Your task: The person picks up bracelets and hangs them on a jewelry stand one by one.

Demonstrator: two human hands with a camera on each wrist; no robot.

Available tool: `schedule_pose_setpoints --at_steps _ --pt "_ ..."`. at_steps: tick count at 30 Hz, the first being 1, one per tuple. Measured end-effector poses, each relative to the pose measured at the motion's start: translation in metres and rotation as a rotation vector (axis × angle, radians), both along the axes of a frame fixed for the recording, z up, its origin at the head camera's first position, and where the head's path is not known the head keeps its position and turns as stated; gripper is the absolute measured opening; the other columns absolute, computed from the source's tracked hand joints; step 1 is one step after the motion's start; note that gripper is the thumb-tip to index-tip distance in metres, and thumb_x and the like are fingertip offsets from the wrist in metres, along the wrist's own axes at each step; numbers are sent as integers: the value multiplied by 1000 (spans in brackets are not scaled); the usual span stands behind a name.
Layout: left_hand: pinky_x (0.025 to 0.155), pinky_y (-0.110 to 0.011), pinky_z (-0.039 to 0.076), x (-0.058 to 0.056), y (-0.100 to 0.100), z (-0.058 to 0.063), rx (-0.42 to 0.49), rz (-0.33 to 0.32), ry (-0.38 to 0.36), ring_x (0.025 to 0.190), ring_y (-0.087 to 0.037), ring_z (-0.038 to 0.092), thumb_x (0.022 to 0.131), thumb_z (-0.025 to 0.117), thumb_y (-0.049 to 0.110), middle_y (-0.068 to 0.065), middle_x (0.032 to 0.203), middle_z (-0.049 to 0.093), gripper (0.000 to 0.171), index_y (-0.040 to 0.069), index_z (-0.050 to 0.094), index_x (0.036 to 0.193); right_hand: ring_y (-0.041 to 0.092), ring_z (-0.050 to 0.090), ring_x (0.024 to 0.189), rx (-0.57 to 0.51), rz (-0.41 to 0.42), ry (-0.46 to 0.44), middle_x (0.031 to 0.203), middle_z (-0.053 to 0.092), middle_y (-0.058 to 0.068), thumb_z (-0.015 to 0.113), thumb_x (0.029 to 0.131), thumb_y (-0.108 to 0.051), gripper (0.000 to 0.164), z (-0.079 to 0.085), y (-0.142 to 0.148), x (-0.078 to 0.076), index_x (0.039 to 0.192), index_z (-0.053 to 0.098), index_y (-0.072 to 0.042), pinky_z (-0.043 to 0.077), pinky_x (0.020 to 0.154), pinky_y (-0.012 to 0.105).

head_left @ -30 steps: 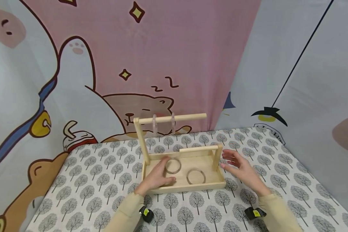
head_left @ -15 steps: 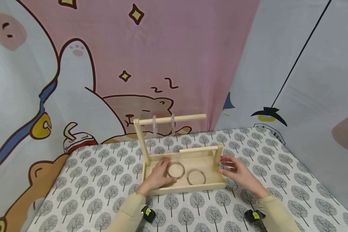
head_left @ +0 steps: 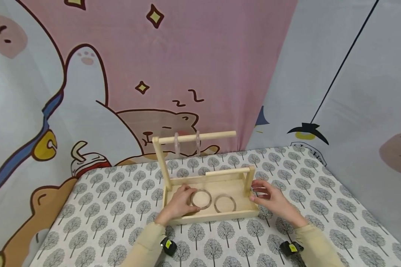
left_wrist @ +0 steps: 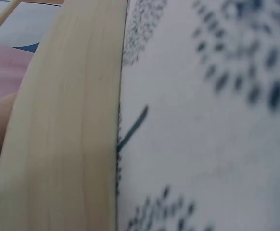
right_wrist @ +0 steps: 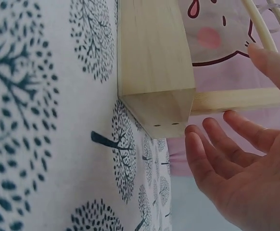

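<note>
A pale wooden bangle stand with a tray base (head_left: 217,216) is on the table. Two translucent greyish bangles are in the tray. My left hand (head_left: 178,203) reaches over the tray's front left, thumb and fingers pinching the left edge of the nearer bangle (head_left: 211,200). To its right lies the other bangle (head_left: 235,205). In the left wrist view the tray's front wall (left_wrist: 68,120) hides most of that hand. My right hand (head_left: 270,196) is at the tray's right end, fingers loosely spread, fingertips at the short post (right_wrist: 236,100); contact is hard to tell.
Two pinkish bangles, a left one (head_left: 176,144) and a right one (head_left: 198,144), hang on the stand's tall upper bar (head_left: 217,135). A lower bar (head_left: 227,171) extends left from the short post. A tree-print cloth (head_left: 127,222) covers the table; cartoon curtains (head_left: 220,66) stand behind.
The left bangle has slid slightly toward the tray's front, and my left fingers have drawn in on its edge. My right hand has moved left, closer to the short post.
</note>
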State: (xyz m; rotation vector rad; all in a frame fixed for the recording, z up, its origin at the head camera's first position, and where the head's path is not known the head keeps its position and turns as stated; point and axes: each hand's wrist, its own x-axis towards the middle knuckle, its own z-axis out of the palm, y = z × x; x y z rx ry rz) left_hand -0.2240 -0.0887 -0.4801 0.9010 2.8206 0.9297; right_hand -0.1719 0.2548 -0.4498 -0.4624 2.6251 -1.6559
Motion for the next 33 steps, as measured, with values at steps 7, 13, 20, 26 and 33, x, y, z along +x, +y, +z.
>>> schedule_pose_setpoints --at_steps 7,13,20,26,33 --pt "87 -46 47 1 -9 6 -18 -37 3 98 -27 51 66 87 23 -15 112 53 69 -6 60 122 50 50 115 135 83 -65 137 38 37 73 87 -22 81 0 -2 6 144 27 12 52 89 49" --pt "93 -53 44 4 -7 3 -19 -22 8 107 -33 51 66 88 27 -20 122 52 83 -5 51 134 54 44 119 272 127 23 140 32 41 72 87 -30 91 -6 -7 13 144 20 17 44 92 63" --pt "96 -59 38 3 -4 -3 -51 6 17 115 -35 44 68 85 42 -16 128 49 84 5 53 135 51 47 117 224 158 107 142 30 40 70 88 -24 89 -18 -12 9 146 16 16 44 94 60" --pt "95 -58 38 1 -4 -4 -40 20 37 113 -35 44 66 86 39 -14 122 52 75 5 60 127 46 51 112 211 163 144 141 33 38 70 88 -24 89 -25 -10 5 147 15 13 46 91 60" --pt "96 -60 38 0 -4 -2 -8 33 42 114 -34 47 65 85 41 -14 125 53 74 6 61 125 49 40 121 247 151 138 146 27 36 67 91 -30 89 -34 -7 1 151 13 7 37 96 67"
